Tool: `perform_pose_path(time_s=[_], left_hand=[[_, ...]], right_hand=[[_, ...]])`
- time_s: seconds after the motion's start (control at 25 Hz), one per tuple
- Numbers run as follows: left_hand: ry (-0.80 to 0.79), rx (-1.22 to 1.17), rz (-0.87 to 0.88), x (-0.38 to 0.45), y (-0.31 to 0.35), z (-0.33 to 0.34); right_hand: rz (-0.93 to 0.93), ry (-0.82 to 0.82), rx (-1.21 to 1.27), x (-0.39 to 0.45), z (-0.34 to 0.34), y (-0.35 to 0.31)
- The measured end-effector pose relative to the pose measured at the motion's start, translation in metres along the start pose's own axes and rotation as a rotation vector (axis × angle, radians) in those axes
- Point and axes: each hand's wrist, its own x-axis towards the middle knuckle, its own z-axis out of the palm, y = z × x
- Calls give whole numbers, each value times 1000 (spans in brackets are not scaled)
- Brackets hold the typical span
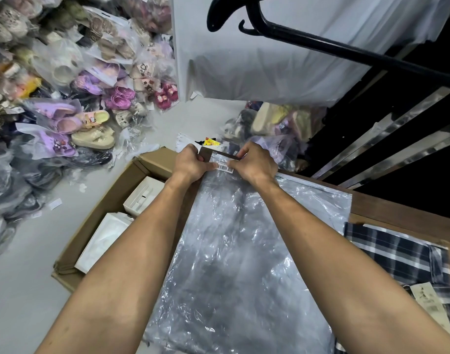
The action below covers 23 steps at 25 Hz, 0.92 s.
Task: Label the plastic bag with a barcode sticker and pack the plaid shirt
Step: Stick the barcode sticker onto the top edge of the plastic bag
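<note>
While both hands press the barcode sticker (225, 167) onto the far end of the plastic bag (239, 251), left hand (190, 163) and right hand (253, 163) pinching, the plaid shirt (397, 254) lies right; a cardboard box (96, 226) holds white boxes (142, 198).

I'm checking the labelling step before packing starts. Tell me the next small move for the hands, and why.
Probably press the white barcode sticker flat with the thumbs. Both the left hand and the right hand pinch it at the top edge of the clear plastic bag, and it does not yet look smoothed down. The dark plaid shirt lies beside the bag, not yet packed.
</note>
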Motion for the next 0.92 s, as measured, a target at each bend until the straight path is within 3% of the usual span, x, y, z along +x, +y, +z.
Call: perform_pose_path(time_s=[0.16, 0.28, 0.44, 0.68, 0.8, 0.92], left_hand=[[-7, -7, 12, 1, -2, 1], [-2, 27, 185, -2, -6, 5], [-9, 175, 422, -9, -8, 4], [-57, 179, 442, -8, -13, -2], [-19, 211, 448, -11, -16, -2], [99, 163, 517, -21, -25, 5]], right_hand=[[9, -7, -27, 4, -4, 10], [-13, 15, -15, 2, 1, 17], [-228, 96, -50, -8, 17, 22], [-482, 243, -201, -19, 30, 39], [-542, 219, -204, -18, 27, 46], [-630, 90, -254, -13, 21, 44]])
